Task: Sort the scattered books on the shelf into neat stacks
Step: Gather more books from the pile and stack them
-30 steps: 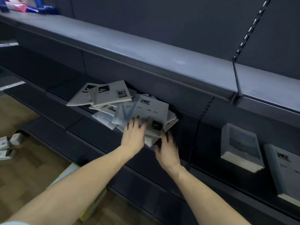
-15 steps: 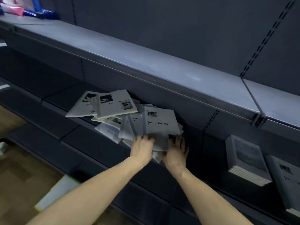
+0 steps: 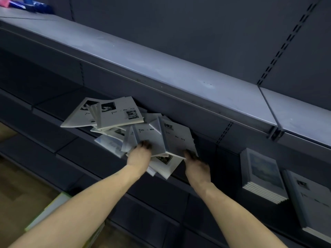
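My left hand (image 3: 138, 155) grips one white booklet (image 3: 149, 140); my right hand (image 3: 197, 168) grips a second booklet (image 3: 177, 138). Both lie on the scattered pile (image 3: 111, 120), mid-shelf. Right: two finished stacks (image 3: 262, 178). Most sorting remains, I judge.

Two hands are counted: left hand (image 3: 138, 155), right hand (image 3: 197, 168). Approx. ten-plus scattered books (image 3: 118, 115) are seen; exact qty cannot be told. Two neat stacks (image 3: 261, 174) are noted at right.
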A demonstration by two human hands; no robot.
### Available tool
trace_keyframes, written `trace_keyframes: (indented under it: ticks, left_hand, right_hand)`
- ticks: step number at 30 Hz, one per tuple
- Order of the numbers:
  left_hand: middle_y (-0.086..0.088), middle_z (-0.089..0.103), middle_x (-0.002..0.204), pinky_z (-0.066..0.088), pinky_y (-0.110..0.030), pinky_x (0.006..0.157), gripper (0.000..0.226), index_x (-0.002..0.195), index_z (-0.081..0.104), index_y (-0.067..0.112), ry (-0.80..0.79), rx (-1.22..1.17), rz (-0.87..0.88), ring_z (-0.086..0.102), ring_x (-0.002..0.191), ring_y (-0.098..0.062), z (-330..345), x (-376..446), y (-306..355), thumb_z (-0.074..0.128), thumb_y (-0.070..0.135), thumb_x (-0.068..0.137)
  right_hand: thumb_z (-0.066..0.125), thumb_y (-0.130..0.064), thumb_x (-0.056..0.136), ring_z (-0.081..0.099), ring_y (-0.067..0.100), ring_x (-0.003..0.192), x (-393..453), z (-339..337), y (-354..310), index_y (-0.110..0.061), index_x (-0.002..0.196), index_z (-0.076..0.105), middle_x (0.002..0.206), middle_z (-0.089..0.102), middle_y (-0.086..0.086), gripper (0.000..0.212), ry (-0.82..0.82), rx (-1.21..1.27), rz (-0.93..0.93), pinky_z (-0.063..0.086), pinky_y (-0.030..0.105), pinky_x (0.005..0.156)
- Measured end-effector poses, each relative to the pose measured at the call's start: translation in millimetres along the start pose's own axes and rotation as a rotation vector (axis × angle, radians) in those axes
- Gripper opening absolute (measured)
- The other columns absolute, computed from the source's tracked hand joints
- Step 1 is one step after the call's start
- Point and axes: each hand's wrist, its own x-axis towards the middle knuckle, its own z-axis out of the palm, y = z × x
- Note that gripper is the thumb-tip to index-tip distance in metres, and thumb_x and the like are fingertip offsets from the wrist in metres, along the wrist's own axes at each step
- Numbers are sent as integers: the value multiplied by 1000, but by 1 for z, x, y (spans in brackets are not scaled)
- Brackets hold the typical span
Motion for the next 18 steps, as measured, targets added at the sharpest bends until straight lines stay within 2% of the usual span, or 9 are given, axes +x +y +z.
trace_keyframes:
  ticks: [2, 3, 6, 9, 12, 14, 15, 16, 18]
  left_hand:
    - [-15, 45, 139, 48, -34, 93, 53, 144, 37, 6, -23, 105, 32, 50, 123, -28, -3, -1, 8, 47, -4, 93]
    - [-14, 50, 134, 50, -34, 89, 50, 141, 41, 5, -38, 144, 45, 53, 118, -28, -3, -1, 11, 47, -5, 92]
    - [-11, 58, 121, 54, -35, 80, 37, 122, 58, 7, -59, 275, 69, 56, 108, -26, -5, -2, 18, 49, -6, 89]
    - [-8, 59, 116, 54, -33, 73, 33, 114, 61, 9, -1, 262, 74, 57, 104, -24, -9, -8, 30, 52, -5, 86]
    - [-4, 65, 100, 46, -30, 62, 28, 99, 67, 14, 34, 215, 115, 61, 91, -21, -15, -22, 46, 68, 0, 75]
    - [-1, 64, 72, 46, -28, 49, 33, 72, 68, 16, 42, 201, 185, 62, 67, -19, -13, -32, 52, 84, 1, 47]
    - [0, 60, 62, 45, -26, 44, 38, 62, 65, 17, 58, 183, 220, 59, 58, -19, -11, -36, 54, 86, 0, 35]
    - [0, 58, 58, 43, -25, 42, 41, 59, 63, 17, 95, 177, 256, 57, 54, -19, -7, -39, 56, 86, -1, 31]
    - [1, 57, 60, 44, -24, 44, 39, 62, 63, 17, 138, 180, 317, 56, 55, -19, -1, -45, 57, 84, 0, 34]
  right_hand:
    - [46, -1, 92, 64, 25, 107, -6, 1, 5, -23, 150, 29, 135, 53, 6, 64, 20, 30, 11, 55, 31, 75]
    - [50, -1, 90, 67, 25, 98, -10, 1, 5, -22, 148, 35, 127, 60, 8, 63, 50, 65, 10, 57, 31, 70]
    - [66, 2, 80, 69, 23, 61, -16, -5, 3, -18, 131, 58, 84, 72, 7, 56, 87, 121, -25, 52, 27, 46]
    - [70, 1, 77, 63, 22, 47, -15, -17, 0, -18, 122, 63, 65, 68, 6, 50, 79, 95, -34, 46, 24, 39]
    - [60, 2, 84, 67, 25, 55, -13, -22, -3, -18, 129, 57, 76, 70, 9, 49, 44, 110, -87, 49, 27, 44]
    - [59, 1, 86, 69, 25, 65, -13, -16, -2, -19, 134, 54, 88, 71, 10, 52, 61, 136, -117, 53, 28, 49]
    - [61, 2, 85, 70, 24, 70, -13, -11, 1, -19, 135, 54, 95, 72, 10, 55, 80, 155, -133, 54, 28, 51]
    - [62, 2, 84, 71, 24, 76, -12, -6, 4, -20, 138, 53, 105, 71, 11, 58, 100, 172, -147, 56, 27, 55]
    - [53, 2, 91, 68, 25, 97, -12, 3, 9, -22, 147, 41, 129, 60, 11, 62, 67, 203, -164, 58, 30, 69]
